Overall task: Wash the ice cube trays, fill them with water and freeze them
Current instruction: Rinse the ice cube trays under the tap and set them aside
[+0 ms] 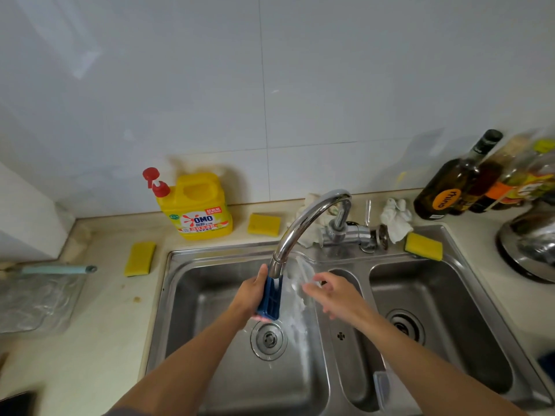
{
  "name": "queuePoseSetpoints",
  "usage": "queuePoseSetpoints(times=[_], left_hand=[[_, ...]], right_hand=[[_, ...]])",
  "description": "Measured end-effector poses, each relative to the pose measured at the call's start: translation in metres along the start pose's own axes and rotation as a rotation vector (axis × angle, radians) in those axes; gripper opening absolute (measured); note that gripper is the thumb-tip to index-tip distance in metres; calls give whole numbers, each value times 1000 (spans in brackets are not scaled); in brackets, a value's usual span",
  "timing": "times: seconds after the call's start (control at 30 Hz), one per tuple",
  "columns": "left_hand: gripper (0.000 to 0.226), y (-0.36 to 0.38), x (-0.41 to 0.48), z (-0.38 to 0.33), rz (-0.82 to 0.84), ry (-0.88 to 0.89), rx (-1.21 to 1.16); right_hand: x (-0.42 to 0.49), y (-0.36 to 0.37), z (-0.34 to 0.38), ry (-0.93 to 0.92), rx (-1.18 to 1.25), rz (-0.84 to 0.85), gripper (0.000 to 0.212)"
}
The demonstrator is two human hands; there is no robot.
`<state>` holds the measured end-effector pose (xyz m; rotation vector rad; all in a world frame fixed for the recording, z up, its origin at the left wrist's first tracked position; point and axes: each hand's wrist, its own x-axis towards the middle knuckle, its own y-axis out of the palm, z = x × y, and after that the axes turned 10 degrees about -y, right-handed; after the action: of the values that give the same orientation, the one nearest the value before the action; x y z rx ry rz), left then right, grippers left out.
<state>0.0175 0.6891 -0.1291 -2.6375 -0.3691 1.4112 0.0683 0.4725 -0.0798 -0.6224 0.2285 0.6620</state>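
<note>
Curled left hand grips blue ice cube tray edge-on under running faucet over left sink basin, right hand hold unclear; tray likely light, stiff, slippery wet, best held by long edges.

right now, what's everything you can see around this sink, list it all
sink: 1, steel, two basins
faucet: 1, chrome, running, behind the basins
ice cube tray: 1, blue, on edge under the faucet, left basin
clear piece: 1, translucent, beside the tray in the water, blurred
detergent bottle: 1, yellow with red pump, back counter
sponge: 3, yellow, left counter, back counter, right sink rim
cloth: 2, white, behind the faucet
bottles: several, dark and clear, back right
steel vessel: 1, silver, right edge
brush handle: 1, pale blue, left counter
left hand: 1, grips the tray
right hand: 1, at the clear piece, grip blurred
</note>
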Motion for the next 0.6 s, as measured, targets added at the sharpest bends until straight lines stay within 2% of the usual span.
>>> queuePoseSetpoints(times=[0.1,0.27,0.4,0.43,0.53,0.6], left_hand=[[58,8,1,0,89,-61,-160],[44,15,-9,-7,226,-80,-436],[47,20,-20,-4,198,-22,-389],[44,21,-21,-3,186,-9,-357],[44,28,-25,-1,193,27,-350],[39,34,-27,-2,148,50,-366]], right_hand=[[-10,0,-7,-14,-72,22,84],[-32,-5,-19,-17,-152,16,69],[-51,-15,-31,4,-253,24,50],[-57,-17,-34,10,-319,23,51],[-75,-20,-51,51,-474,16,78],[-88,-20,-67,70,-518,46,79]])
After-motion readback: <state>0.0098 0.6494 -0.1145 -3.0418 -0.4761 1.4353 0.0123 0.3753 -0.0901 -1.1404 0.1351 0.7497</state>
